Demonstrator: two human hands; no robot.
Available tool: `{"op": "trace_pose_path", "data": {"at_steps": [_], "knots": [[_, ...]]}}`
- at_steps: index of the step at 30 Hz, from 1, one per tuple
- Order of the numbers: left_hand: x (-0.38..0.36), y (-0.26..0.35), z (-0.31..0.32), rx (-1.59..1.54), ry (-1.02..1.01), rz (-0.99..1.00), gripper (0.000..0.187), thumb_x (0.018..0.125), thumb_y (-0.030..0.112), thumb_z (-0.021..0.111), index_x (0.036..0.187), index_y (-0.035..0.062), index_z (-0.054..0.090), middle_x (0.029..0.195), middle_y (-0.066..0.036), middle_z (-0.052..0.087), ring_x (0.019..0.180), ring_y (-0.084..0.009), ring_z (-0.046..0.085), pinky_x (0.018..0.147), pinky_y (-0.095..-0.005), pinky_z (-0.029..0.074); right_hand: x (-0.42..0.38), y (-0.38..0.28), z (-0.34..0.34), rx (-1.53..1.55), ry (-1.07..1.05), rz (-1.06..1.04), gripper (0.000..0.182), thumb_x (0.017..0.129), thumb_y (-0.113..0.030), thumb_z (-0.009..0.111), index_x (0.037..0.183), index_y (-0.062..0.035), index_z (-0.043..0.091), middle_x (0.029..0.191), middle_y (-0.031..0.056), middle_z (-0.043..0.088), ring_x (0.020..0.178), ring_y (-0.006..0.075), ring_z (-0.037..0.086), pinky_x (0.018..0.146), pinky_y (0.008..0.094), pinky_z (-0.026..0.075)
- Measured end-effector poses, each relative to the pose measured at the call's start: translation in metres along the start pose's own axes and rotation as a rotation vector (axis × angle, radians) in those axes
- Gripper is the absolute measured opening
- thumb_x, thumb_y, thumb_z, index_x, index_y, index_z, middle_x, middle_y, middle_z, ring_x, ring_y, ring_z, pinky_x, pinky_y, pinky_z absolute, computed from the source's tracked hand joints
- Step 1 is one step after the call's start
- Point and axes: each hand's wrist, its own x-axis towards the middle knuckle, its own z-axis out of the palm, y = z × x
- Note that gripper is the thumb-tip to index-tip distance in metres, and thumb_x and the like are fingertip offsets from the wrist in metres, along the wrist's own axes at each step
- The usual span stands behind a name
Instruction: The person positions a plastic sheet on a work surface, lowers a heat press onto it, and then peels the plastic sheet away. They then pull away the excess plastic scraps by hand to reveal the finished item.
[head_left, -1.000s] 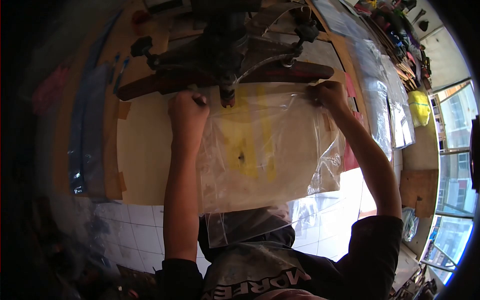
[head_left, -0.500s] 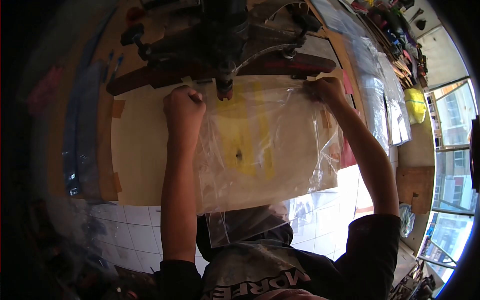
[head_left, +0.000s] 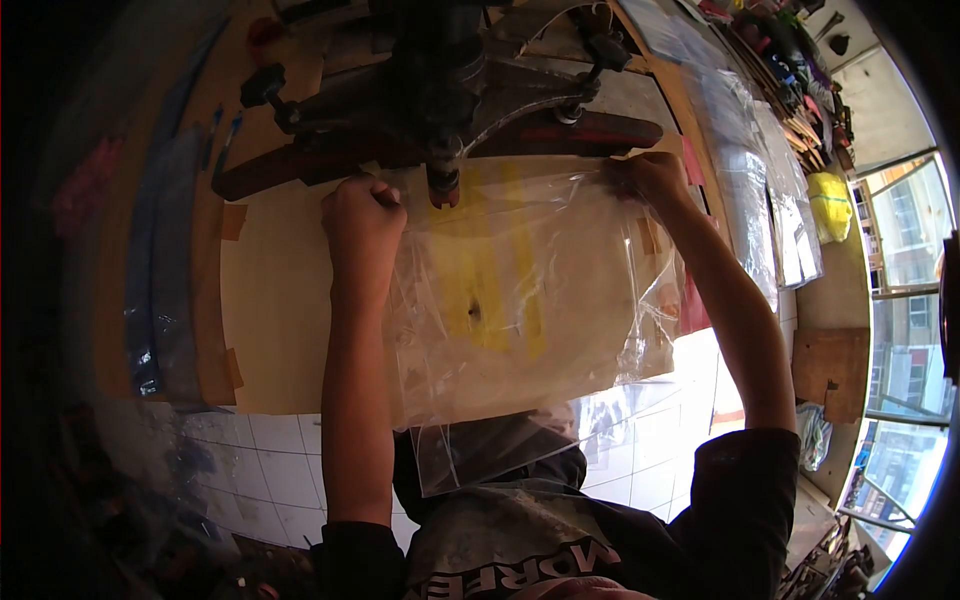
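A clear plastic sheet or bag [head_left: 590, 270] lies wrinkled over a tan board [head_left: 275, 300], and its lower end hangs past the board's front edge. Yellow strips [head_left: 475, 270] with a small dark spot show through the plastic. My left hand [head_left: 365, 212] is closed at the plastic's upper left corner, thumb on top. At the upper right corner, my right hand [head_left: 655, 178] pinches the plastic, its fingertips partly in shadow. Just beyond both hands stands a dark metal frame [head_left: 440, 95] with a long reddish-brown bar [head_left: 570, 130] and a forked tip [head_left: 443, 195] pointing towards me.
Black knobs [head_left: 263, 86] sit on the frame's arms. Blue pens [head_left: 230, 132] lie at the left, near folded bluish plastic [head_left: 165, 270]. Stacked clear plastic packs [head_left: 740, 170] line the right side, with a yellow bundle [head_left: 830, 207] beyond. White floor tiles [head_left: 275, 435] show below the board.
Both hands keep their grip at the same corners of the plastic. The view has shifted very slightly, and the metal frame appears a little lower and to the left.
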Motion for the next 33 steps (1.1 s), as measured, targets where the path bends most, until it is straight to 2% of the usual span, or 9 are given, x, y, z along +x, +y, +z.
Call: {"op": "trace_pose_path", "data": {"at_steps": [5, 18, 21, 23, 27, 29, 33], "knots": [[0.000, -0.002, 0.000, -0.020, 0.001, -0.001, 0.005, 0.071, 0.001, 0.060, 0.072, -0.0016, 0.064, 0.075, -0.019, 0.065, 0.076, -0.0353, 0.064, 0.070, -0.0400, 0.050, -0.003, -0.003, 0.001, -0.039, 0.015, -0.036, 0.019, 0.072, -0.012, 0.073, 0.071, 0.0055, 0.067, 0.058, 0.0087, 0.061, 0.047, 0.0151, 0.059, 0.045, 0.0275, 0.051], [-0.002, 0.001, -0.001, -0.004, 0.019, 0.008, 0.007, 0.071, 0.002, 0.062, 0.075, -0.0027, 0.065, 0.076, -0.019, 0.065, 0.077, -0.0360, 0.064, 0.071, -0.0405, 0.049, -0.004, 0.006, -0.004, -0.129, 0.026, -0.128, 0.020, 0.073, -0.014, 0.072, 0.065, 0.0037, 0.066, 0.059, 0.0091, 0.062, 0.049, 0.0145, 0.060, 0.047, 0.0266, 0.049], [-0.002, 0.001, -0.003, -0.015, 0.024, 0.009, 0.008, 0.071, 0.003, 0.062, 0.075, -0.0030, 0.065, 0.076, -0.020, 0.065, 0.077, -0.0362, 0.063, 0.071, -0.0406, 0.049, -0.007, 0.004, -0.009, -0.136, 0.005, -0.168, 0.018, 0.076, -0.015, 0.069, 0.072, 0.0027, 0.065, 0.059, 0.0070, 0.060, 0.048, 0.0145, 0.059, 0.047, 0.0268, 0.049], [-0.002, -0.002, -0.001, -0.015, 0.022, 0.025, 0.008, 0.072, 0.003, 0.062, 0.076, -0.0031, 0.064, 0.076, -0.020, 0.064, 0.078, -0.0360, 0.064, 0.071, -0.0408, 0.049, -0.006, 0.004, -0.016, 0.072, -0.100, -0.056, 0.018, 0.080, -0.016, 0.066, 0.083, 0.0010, 0.063, 0.063, 0.0048, 0.059, 0.050, 0.0135, 0.058, 0.047, 0.0266, 0.048], [0.000, -0.004, 0.001, 0.003, 0.020, 0.019, 0.009, 0.073, 0.004, 0.062, 0.077, -0.0032, 0.064, 0.077, -0.021, 0.064, 0.078, -0.0360, 0.063, 0.071, -0.0406, 0.049, -0.043, -0.020, -0.020, 0.074, -0.127, -0.002, 0.020, 0.084, -0.017, 0.064, 0.090, 0.0010, 0.060, 0.069, 0.0038, 0.059, 0.054, 0.0116, 0.057, 0.047, 0.0246, 0.046], [0.000, -0.001, 0.002, 0.019, 0.019, -0.044, 0.010, 0.075, 0.006, 0.063, 0.078, -0.0032, 0.064, 0.077, -0.021, 0.064, 0.078, -0.0358, 0.064, 0.070, -0.0397, 0.049, -0.044, -0.019, -0.023, 0.020, -0.214, -0.107, 0.016, 0.085, -0.013, 0.060, 0.091, 0.0015, 0.061, 0.071, 0.0036, 0.059, 0.056, 0.0099, 0.056, 0.049, 0.0228, 0.045], [0.001, -0.005, 0.003, -0.001, 0.007, -0.027, 0.011, 0.075, 0.007, 0.064, 0.079, -0.0034, 0.064, 0.078, -0.020, 0.064, 0.078, -0.0348, 0.064, 0.070, -0.0383, 0.049, -0.033, -0.010, -0.030, 0.009, -0.273, -0.176, 0.018, 0.083, -0.007, 0.054, 0.095, 0.0020, 0.064, 0.070, 0.0034, 0.058, 0.054, 0.0093, 0.054, 0.049, 0.0229, 0.044]]}}
